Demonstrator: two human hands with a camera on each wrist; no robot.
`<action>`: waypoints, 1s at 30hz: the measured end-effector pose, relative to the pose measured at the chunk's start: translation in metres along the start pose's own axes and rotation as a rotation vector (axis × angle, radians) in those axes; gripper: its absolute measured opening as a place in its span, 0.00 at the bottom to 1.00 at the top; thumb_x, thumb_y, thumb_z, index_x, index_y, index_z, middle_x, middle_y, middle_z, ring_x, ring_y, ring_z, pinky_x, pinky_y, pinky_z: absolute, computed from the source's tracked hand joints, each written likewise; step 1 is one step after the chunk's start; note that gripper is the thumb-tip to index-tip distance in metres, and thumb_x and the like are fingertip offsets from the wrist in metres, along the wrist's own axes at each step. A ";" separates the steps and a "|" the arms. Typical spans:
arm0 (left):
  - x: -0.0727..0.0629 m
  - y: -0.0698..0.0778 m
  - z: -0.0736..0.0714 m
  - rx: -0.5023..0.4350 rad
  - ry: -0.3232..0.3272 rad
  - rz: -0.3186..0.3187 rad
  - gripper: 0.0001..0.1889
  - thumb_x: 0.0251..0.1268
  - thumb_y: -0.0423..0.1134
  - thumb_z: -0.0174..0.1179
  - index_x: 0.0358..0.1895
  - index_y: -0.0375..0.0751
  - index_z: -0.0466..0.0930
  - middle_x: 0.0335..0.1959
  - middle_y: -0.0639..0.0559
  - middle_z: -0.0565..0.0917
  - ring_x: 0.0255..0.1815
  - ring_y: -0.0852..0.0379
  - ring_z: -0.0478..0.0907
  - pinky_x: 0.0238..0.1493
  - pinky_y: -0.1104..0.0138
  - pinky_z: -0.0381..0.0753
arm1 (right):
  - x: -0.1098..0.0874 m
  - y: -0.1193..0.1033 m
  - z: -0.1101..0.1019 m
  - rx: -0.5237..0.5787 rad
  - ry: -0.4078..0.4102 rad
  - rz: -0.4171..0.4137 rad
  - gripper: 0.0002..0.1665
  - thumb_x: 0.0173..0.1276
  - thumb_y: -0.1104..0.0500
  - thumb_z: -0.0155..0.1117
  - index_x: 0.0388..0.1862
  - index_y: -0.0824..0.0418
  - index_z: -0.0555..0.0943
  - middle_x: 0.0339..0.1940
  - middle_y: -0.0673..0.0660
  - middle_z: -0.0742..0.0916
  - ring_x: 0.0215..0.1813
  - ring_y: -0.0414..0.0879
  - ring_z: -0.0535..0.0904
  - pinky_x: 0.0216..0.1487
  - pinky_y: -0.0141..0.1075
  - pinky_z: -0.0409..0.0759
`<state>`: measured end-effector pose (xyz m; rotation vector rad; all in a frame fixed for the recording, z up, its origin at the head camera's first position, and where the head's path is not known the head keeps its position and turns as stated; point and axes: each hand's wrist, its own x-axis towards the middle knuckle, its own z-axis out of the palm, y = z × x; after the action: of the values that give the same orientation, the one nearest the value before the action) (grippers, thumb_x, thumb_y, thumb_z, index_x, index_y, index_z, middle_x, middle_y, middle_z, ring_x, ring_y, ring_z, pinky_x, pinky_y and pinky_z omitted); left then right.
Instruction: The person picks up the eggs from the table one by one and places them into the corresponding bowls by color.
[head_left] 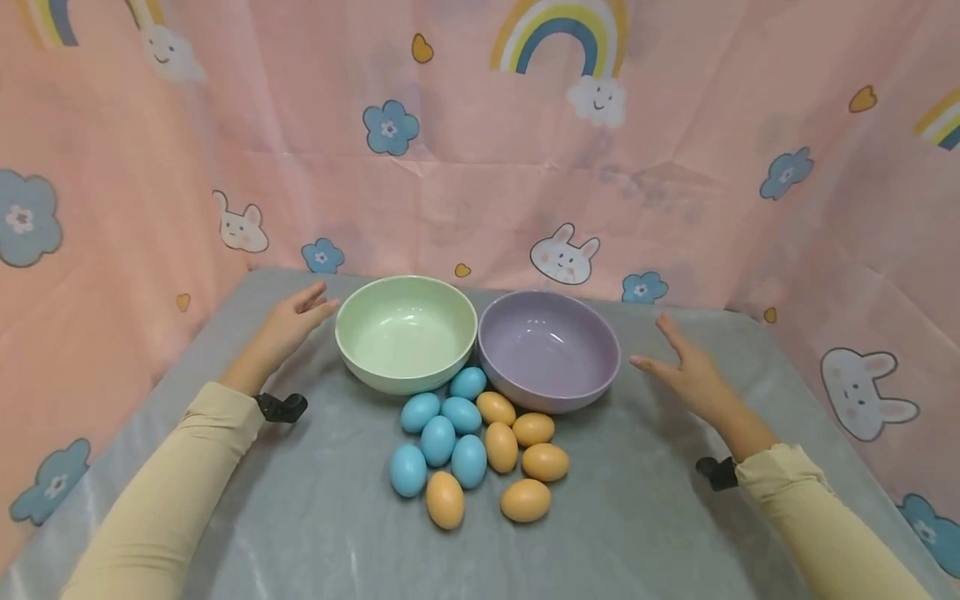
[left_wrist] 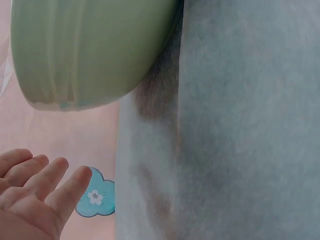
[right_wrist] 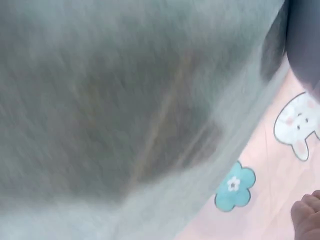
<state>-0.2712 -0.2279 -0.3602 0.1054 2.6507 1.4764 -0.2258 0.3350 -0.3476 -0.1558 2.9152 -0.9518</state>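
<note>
Pale-green glossy round bowl (head_left: 406,337) is standing on grey worktop (head_left: 315,500); relaxed, empty left hand (head_left: 287,327) is hovering just left of it. Right of it, purple round bowl (head_left: 551,354) is sitting, then right hand (head_left: 693,377), likewise empty. Blue eggs (head_left: 438,441) and orange eggs (head_left: 502,447) are lying front-right.

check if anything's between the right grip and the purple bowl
Nothing visible is: the head view shows a clear gap between the right grip and the purple bowl. The orange eggs lie on the bowl's near side, outside that gap.
</note>
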 end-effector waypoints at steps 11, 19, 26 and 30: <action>-0.005 0.000 0.004 -0.137 -0.019 0.051 0.42 0.74 0.57 0.53 0.81 0.47 0.44 0.83 0.50 0.48 0.83 0.48 0.48 0.78 0.51 0.63 | -0.027 -0.013 0.012 0.180 -0.011 -0.006 0.52 0.72 0.40 0.60 0.82 0.60 0.47 0.82 0.63 0.56 0.80 0.65 0.53 0.75 0.63 0.60; -0.006 -0.001 0.012 -0.179 -0.022 0.050 0.40 0.75 0.53 0.54 0.81 0.44 0.46 0.82 0.50 0.50 0.82 0.48 0.51 0.78 0.51 0.63 | -0.046 -0.016 0.021 0.254 -0.050 0.082 0.46 0.73 0.36 0.56 0.80 0.59 0.58 0.78 0.60 0.68 0.79 0.59 0.61 0.74 0.62 0.66; -0.012 -0.003 0.018 -0.212 -0.003 0.036 0.39 0.75 0.52 0.55 0.80 0.43 0.48 0.82 0.50 0.52 0.82 0.49 0.50 0.79 0.51 0.61 | -0.054 -0.023 0.033 0.529 -0.140 0.114 0.42 0.76 0.43 0.55 0.77 0.68 0.60 0.75 0.63 0.70 0.61 0.24 0.76 0.62 0.25 0.79; -0.014 -0.005 0.022 -0.245 0.005 0.032 0.38 0.75 0.51 0.55 0.80 0.42 0.50 0.81 0.49 0.54 0.81 0.49 0.53 0.76 0.53 0.66 | -0.061 -0.030 0.038 0.619 -0.192 0.157 0.42 0.76 0.45 0.56 0.76 0.71 0.60 0.72 0.60 0.74 0.59 0.26 0.79 0.64 0.27 0.78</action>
<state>-0.2549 -0.2136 -0.3751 0.1241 2.4580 1.7989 -0.1596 0.2960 -0.3581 0.0198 2.2911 -1.6358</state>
